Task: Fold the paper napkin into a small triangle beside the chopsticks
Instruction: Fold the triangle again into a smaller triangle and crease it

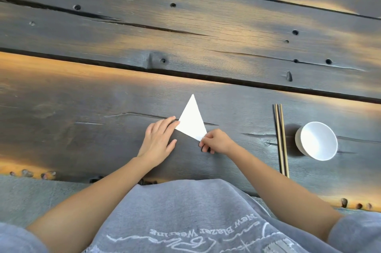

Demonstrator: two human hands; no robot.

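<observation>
A white paper napkin [192, 121] lies folded into a triangle on the dark wooden table, its tip pointing away from me. My left hand [159, 139] rests flat with the fingertips touching the napkin's left corner. My right hand [216, 141] pinches the napkin's lower right corner between thumb and fingers. A pair of wooden chopsticks [281, 139] lies straight on the table to the right of the napkin, a hand's width beyond my right hand.
A small white bowl [316, 141] stands just right of the chopsticks. The plank table [103, 98] has wide gaps between boards and its near edge runs just in front of my grey shirt.
</observation>
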